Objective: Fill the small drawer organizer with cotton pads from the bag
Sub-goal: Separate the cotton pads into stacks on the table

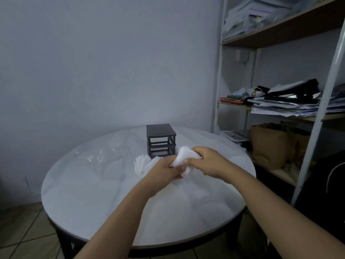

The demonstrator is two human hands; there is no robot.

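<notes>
1. Nearest the camera, two bare forearms are reaching out over the round white table, which is lying under a sheet of clear plastic.
2. The left hand and the right hand are meeting above the middle of the table, both gripping one white bundle of cotton pads; whether a bag is wrapped around the bundle is not clear through the blur.
3. Just left of the hands, a fanned heap of loose white pads is lying on the table.
4. Further left, a crumpled clear plastic bag is lying flat; its contents cannot be made out.
5. Behind the hands, the small grey drawer organizer is standing upright, its slots showing as open frames with no drawers in them.
6. At the far right, a shelf unit is holding stacked papers, with a brown paper bag below.
</notes>
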